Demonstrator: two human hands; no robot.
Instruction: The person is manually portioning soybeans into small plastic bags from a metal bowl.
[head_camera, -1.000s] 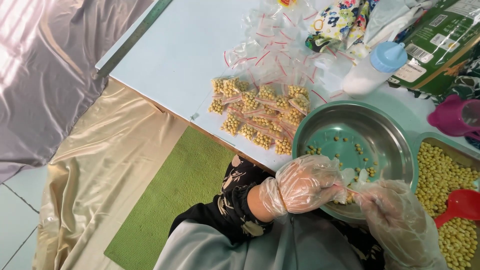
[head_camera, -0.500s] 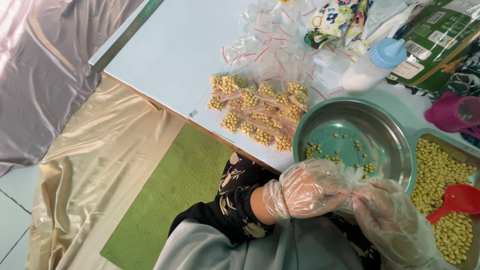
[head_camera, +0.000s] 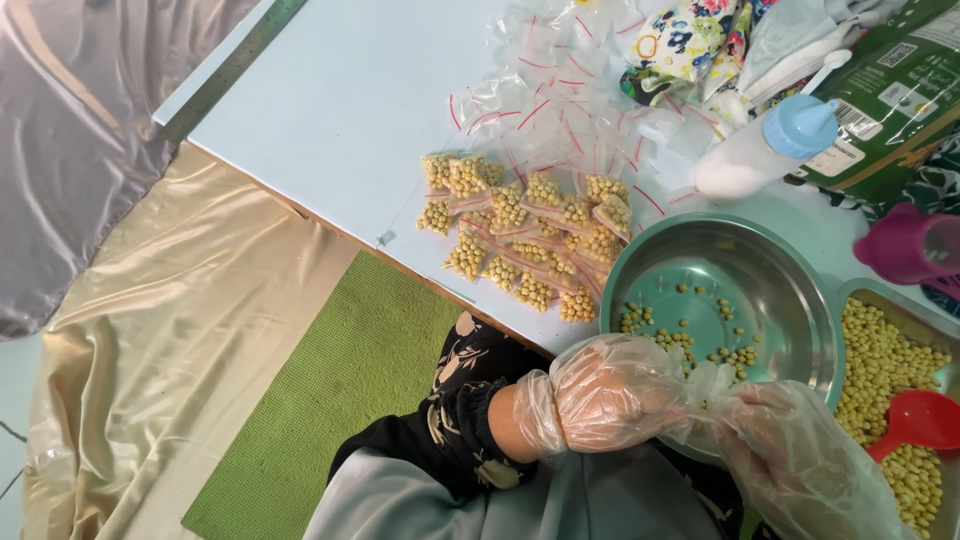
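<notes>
Bottom centre-right: left hand (head_camera: 612, 393) and right hand (head_camera: 800, 460), both in clear plastic gloves, pinched together on a small clear bag (head_camera: 706, 392) over the near rim of the steel bowl (head_camera: 790, 300). Few soybeans (head_camera: 690, 335) loose in bowl. Right edge: tray of soybeans (head_camera: 880, 350) with red scoop (head_camera: 915, 420). Beyond, mid-frame: filled bags (head_camera: 520, 235), then empty zip bags (head_camera: 570, 110) on the pale blue table (head_camera: 330, 100)
</notes>
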